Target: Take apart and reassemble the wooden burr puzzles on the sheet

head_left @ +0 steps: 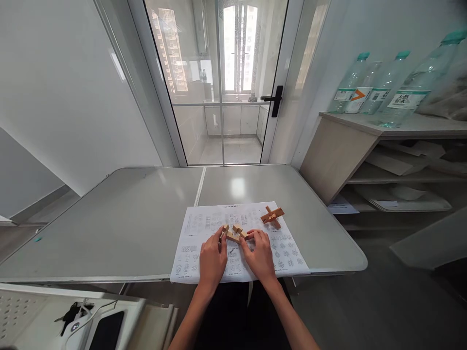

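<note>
Both my hands rest on a printed instruction sheet (204,228) spread over a grey table (127,218). My left hand (212,257) and my right hand (260,255) pinch a cluster of small notched wooden puzzle pieces (236,234) from either side, fingers closed on them just above the paper. A second wooden puzzle assembly (272,216), shaped like a crossed star, lies on the sheet's far right corner, a short way beyond my right hand and untouched.
A wooden shelf unit (343,155) stands to the right with several large water bottles (379,90) on top and papers on its lower shelves. A glass door (233,82) is behind the table. Keys (71,313) and a phone (107,330) lie on a white surface at lower left.
</note>
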A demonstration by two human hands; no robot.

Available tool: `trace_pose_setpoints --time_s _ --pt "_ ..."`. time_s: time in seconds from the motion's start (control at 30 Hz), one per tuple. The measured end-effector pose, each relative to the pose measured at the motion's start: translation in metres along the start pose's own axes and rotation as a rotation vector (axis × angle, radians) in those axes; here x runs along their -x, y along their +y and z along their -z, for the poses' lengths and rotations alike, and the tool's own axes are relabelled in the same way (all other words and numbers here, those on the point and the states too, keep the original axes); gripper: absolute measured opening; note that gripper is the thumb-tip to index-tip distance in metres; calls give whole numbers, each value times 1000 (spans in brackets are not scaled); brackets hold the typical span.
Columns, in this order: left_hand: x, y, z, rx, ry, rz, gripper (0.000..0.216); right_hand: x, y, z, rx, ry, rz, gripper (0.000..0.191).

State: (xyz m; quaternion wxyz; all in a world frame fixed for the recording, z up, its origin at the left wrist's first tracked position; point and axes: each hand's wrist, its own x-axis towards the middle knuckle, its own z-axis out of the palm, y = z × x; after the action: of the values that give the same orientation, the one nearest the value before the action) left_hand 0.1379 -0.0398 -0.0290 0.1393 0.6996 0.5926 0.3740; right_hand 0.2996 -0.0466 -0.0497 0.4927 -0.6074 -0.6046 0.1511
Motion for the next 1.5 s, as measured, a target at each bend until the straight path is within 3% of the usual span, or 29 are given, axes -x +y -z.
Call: trace_pose_setpoints --time_s 0.2,0.63,1.5 --pt "0 -4 -4 -84 11 -25 44 0 -1 2 -26 -73 26 19" --pt "1 -2 -4 -246 -2 -37 52 0 -1 2 -28 -54 1 15" --pt "1 1 -4 -265 -12 -34 56 0 -5 0 72 -72 38 9"
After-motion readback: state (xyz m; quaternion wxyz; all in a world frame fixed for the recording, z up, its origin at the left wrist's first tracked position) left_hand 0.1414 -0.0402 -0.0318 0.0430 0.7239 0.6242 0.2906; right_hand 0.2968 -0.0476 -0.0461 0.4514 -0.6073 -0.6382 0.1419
